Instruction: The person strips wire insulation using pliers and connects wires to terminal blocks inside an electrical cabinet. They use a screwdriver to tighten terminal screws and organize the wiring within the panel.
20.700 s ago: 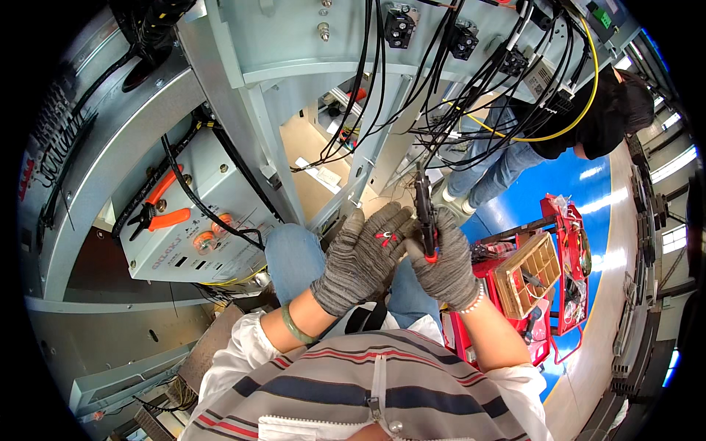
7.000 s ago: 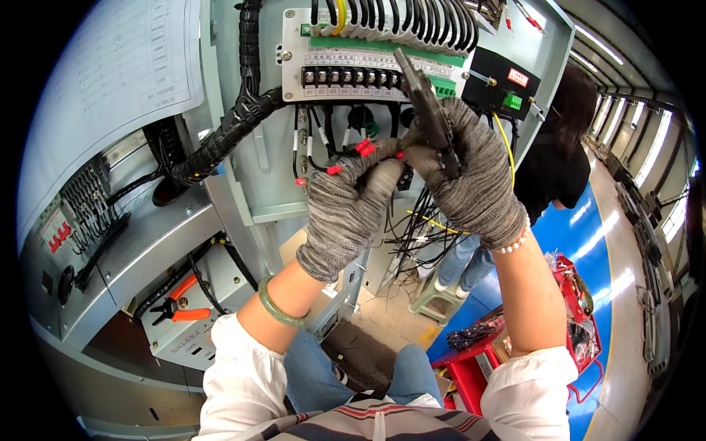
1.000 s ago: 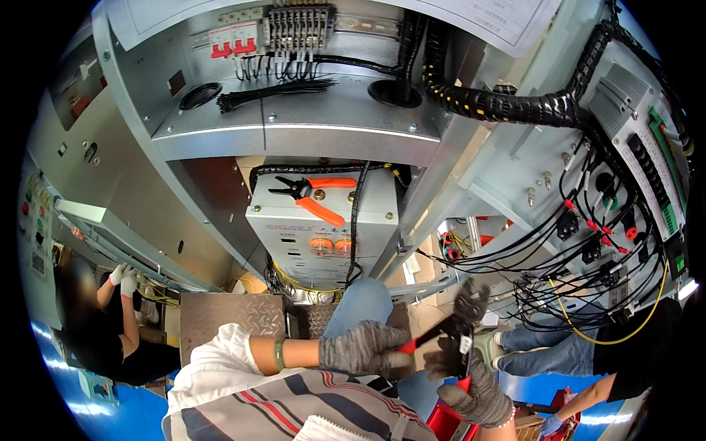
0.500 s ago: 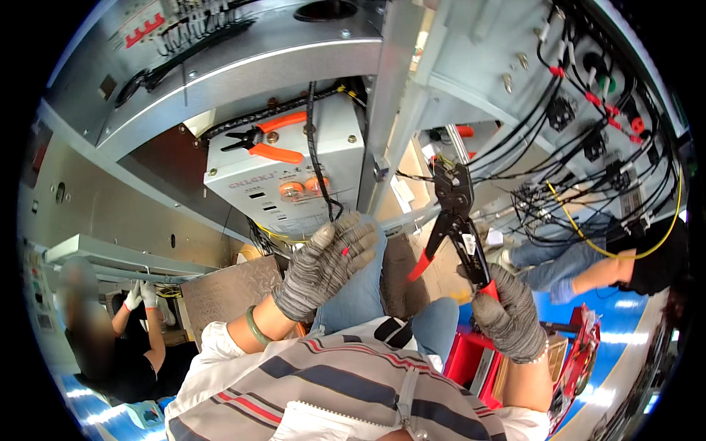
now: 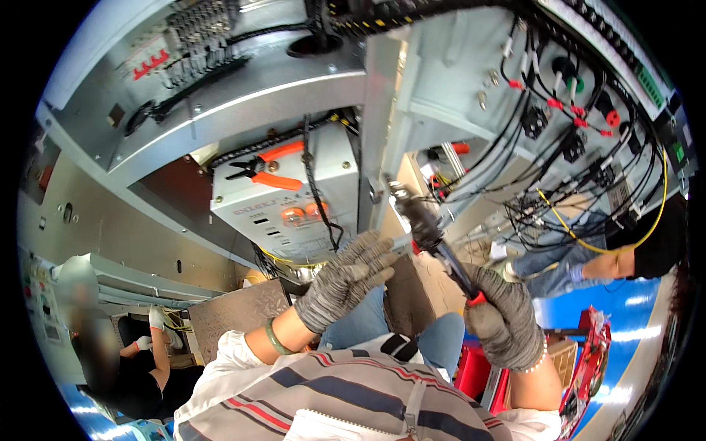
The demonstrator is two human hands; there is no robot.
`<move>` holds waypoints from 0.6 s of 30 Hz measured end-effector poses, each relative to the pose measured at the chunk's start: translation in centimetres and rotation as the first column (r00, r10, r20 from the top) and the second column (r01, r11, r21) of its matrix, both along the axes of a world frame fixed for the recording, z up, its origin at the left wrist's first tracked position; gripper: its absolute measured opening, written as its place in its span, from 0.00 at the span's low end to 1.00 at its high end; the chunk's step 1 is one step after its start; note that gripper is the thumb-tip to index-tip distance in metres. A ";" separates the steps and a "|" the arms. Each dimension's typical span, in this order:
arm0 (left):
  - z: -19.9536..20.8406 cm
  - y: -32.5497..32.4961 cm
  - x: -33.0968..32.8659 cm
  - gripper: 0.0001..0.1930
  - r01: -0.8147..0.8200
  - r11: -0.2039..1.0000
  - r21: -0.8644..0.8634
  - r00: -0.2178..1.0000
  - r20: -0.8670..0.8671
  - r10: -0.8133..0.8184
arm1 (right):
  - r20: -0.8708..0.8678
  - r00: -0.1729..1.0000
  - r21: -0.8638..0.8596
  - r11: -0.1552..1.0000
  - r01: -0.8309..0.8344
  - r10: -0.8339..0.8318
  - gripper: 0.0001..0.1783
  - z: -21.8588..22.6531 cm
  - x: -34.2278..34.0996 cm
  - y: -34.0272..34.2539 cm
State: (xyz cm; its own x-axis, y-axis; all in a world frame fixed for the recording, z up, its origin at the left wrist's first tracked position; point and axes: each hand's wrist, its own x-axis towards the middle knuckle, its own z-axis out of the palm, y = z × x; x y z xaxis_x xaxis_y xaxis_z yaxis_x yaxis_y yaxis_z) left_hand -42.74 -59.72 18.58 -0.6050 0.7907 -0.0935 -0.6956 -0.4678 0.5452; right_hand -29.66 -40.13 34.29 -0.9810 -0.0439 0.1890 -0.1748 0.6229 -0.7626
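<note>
My right hand (image 5: 504,320), in a grey knit glove, is closed round the red-ended handles of a crimping tool (image 5: 430,231). Its head points up and left, and motion blurs it. My left hand (image 5: 346,283), gloved alike, has its fingers stretched toward the tool, apart from its jaws; I cannot make out anything in it. Just above those fingers hang the ends of a black braided wire bundle (image 5: 315,176), in front of a grey metal box (image 5: 250,202). A wire stripper (image 5: 268,167) with orange handles lies on top of that box.
Black wires with red sleeves (image 5: 555,103) and a loose yellow wire (image 5: 588,242) hang from the right panel. A metal post (image 5: 379,125) stands between the bays. Another person (image 5: 140,353) works at lower left; someone's jeans (image 5: 559,268) show at right. A red tool box (image 5: 588,345) stands lower right.
The crimping tool has swung left toward my left hand, and its handles look closer together. My left hand has moved right and turned; the red spot on it no longer shows. The view has shifted slightly.
</note>
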 end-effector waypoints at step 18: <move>-0.7 -3.9 1.8 0.28 0.064 0.998 0.018 0.998 0.025 -0.064 | -0.271 0.925 0.814 0.576 0.073 0.266 0.22 7.3 -22.2 -12.3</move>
State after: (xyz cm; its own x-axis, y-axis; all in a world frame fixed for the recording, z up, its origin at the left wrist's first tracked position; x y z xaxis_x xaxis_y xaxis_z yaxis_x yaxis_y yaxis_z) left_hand -40.96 -63.67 17.90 -0.5509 0.8293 -0.0939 -0.7379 -0.4314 0.5190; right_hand -51.90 -52.43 41.56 -0.8406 -0.4319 0.3270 -0.4000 0.9019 0.1629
